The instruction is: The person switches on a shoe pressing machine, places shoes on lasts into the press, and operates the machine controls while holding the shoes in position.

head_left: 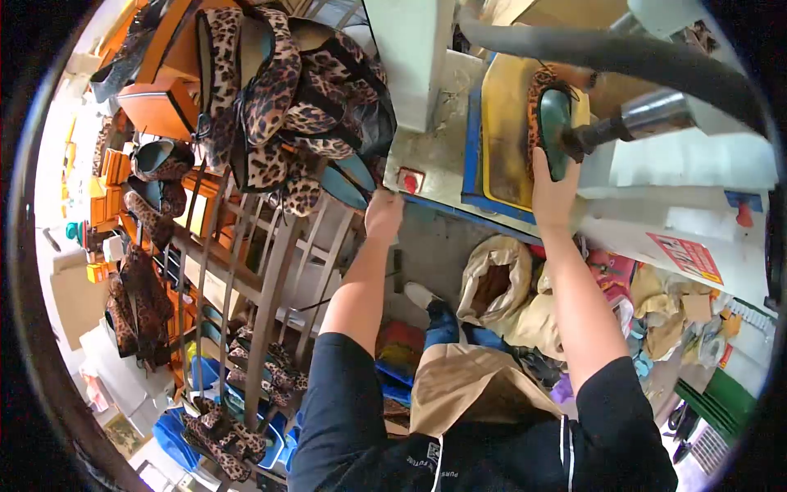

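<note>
My right hand (555, 193) grips the heel end of a leopard-print flat shoe (555, 123) with a green insole. That shoe lies on the yellow pad (502, 123) of a machine, and the dark tip of a metal rod (584, 138) reaches to its insole. My left hand (384, 215) is closed at the end of another flat shoe (348, 182) with a blue insole, at the edge of the rack. Just above it hangs a heap of leopard-print shoes (287, 98). The left fingertips are partly hidden.
A metal rack (275, 295) with more leopard-print shoes (143, 303) stands at left. The machine's table has a red button (410, 182). A thick grey hose (590, 51) crosses above the pad. Below are an open cream sack (494, 279) and loose scraps (656, 303).
</note>
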Demonstrator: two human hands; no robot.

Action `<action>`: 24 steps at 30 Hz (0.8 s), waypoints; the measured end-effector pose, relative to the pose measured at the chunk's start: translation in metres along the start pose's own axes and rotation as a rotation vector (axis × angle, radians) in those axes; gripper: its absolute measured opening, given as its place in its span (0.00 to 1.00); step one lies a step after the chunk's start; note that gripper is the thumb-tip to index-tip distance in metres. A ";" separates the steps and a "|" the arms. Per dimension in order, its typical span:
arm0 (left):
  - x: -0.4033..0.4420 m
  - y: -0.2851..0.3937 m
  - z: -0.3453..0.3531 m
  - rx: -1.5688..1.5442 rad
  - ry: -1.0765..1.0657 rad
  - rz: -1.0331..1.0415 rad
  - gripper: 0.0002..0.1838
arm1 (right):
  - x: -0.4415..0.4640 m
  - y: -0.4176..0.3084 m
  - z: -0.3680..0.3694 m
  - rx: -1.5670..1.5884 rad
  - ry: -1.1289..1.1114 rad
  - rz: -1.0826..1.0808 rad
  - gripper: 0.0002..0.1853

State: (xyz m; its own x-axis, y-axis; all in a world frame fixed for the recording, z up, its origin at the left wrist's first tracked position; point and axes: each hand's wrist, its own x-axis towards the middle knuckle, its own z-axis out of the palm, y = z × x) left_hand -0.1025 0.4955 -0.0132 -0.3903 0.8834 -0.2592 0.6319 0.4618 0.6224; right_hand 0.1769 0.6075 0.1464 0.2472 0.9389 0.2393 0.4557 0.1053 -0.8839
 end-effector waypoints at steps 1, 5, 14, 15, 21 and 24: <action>0.011 0.011 0.000 0.002 -0.083 -0.049 0.14 | 0.001 0.010 0.004 -0.024 0.026 0.000 0.27; 0.045 0.027 0.022 0.197 -0.250 -0.137 0.17 | -0.001 0.005 0.005 0.047 0.036 0.058 0.27; 0.043 0.040 0.015 0.672 -0.259 0.136 0.19 | 0.007 0.027 0.007 -0.047 0.103 -0.112 0.26; 0.032 0.039 0.012 0.614 -0.228 0.084 0.20 | 0.006 0.027 0.007 -0.062 0.111 -0.136 0.25; -0.113 0.002 -0.009 -0.099 -0.309 -0.143 0.23 | 0.008 0.015 -0.004 -0.207 -0.018 -0.020 0.36; -0.226 -0.064 0.006 -0.160 -0.343 -0.236 0.20 | 0.006 0.004 -0.012 -0.082 -0.137 0.010 0.40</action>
State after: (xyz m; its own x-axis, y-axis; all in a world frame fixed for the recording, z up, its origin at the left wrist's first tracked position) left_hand -0.0502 0.2666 0.0010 -0.2500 0.7427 -0.6212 0.4297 0.6600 0.6162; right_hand 0.1907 0.6095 0.1495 0.1356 0.9763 0.1686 0.5233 0.0739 -0.8490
